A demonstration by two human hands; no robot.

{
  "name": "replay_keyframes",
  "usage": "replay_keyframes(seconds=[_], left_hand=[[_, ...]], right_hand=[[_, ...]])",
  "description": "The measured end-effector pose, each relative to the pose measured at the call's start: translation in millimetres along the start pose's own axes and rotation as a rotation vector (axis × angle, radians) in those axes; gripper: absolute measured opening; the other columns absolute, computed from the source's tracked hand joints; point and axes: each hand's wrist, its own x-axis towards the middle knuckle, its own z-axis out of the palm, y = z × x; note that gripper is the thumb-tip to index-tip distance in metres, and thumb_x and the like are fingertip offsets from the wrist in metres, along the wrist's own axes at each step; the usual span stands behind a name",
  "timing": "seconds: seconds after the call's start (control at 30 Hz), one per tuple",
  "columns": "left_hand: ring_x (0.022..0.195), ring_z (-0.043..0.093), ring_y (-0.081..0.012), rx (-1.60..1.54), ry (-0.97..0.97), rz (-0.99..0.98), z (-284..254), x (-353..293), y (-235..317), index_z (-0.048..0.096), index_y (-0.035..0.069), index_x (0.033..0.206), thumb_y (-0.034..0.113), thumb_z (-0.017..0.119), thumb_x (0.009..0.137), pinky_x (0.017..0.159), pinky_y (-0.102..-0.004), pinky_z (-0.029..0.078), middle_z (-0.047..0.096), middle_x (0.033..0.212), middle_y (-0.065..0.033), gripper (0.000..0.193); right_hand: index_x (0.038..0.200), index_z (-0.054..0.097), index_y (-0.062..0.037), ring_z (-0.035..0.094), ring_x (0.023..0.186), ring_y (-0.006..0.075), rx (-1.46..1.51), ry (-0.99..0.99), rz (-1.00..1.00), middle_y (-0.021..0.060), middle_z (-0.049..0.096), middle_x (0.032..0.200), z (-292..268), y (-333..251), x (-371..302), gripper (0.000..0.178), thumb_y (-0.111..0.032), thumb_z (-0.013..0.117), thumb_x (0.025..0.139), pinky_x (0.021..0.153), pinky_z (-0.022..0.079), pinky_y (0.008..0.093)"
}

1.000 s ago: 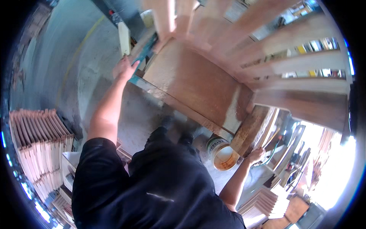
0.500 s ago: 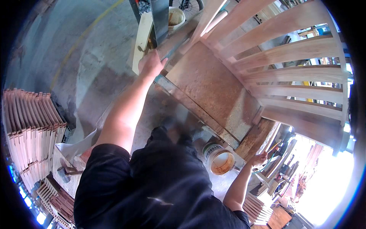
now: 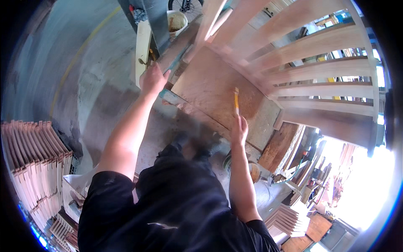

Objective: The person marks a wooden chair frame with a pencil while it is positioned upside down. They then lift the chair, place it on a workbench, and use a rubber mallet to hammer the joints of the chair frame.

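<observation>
My right hand [image 3: 239,131] is closed round a thin brush [image 3: 236,103] with a yellow handle and a pale tip. The brush points away from me, over a worn brown workbench top [image 3: 205,75]. At the bench's left end my left hand [image 3: 153,79] is closed, thumb toward the bench edge. Its fingers curl beside a pale wooden board [image 3: 142,46]; what they grip is hidden. Beyond the bench stands a large wooden frame with broad slats [image 3: 317,69].
Behind my right forearm sits a glue-stained bucket [image 3: 253,171], partly covered. A white bucket [image 3: 176,22] stands beyond a grey post [image 3: 156,25]. Stacked slatted wooden parts [image 3: 35,159] rise at the left, with another stack [image 3: 289,219] at the lower right. Timber [image 3: 279,147] adjoins the bench's right end.
My right hand has swung from beyond the bench's right end, near the bucket, leftward to above the bench top with the brush. The whole view has shifted slightly; my left hand stays by the board.
</observation>
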Motion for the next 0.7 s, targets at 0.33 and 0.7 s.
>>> replay_keyframes(seconds=[0.33, 0.7], left_hand=[[0.092, 0.07, -0.0387, 0.038, -0.066, -0.024, -14, 0, 7, 0.058, 0.002, 0.106, 0.045, 0.07, 0.09, 0.078, -0.0501, 0.057, 0.071, 0.096, -0.0203, 0.048], [0.091, 0.07, -0.0394, 0.08, 0.014, 0.032, -1, 0, 0, 0.059, 0.001, 0.105, 0.048, 0.07, 0.089, 0.079, -0.0498, 0.056, 0.07, 0.093, -0.0216, 0.051]], right_hand=[[0.09, 0.07, -0.0012, 0.054, 0.067, 0.0131, 0.049, -0.252, 0.036, 0.0011, 0.059, 0.072, 163, -75, 72, 0.031, -0.029, 0.059, 0.099, 0.06, 0.044, 0.0347], [0.095, 0.071, 0.0005, 0.06, 0.068, 0.021, -0.1, -0.25, 0.076, 0.0122, 0.063, 0.072, 133, -35, 33, 0.034, -0.03, 0.057, 0.097, 0.065, 0.049, 0.0385]])
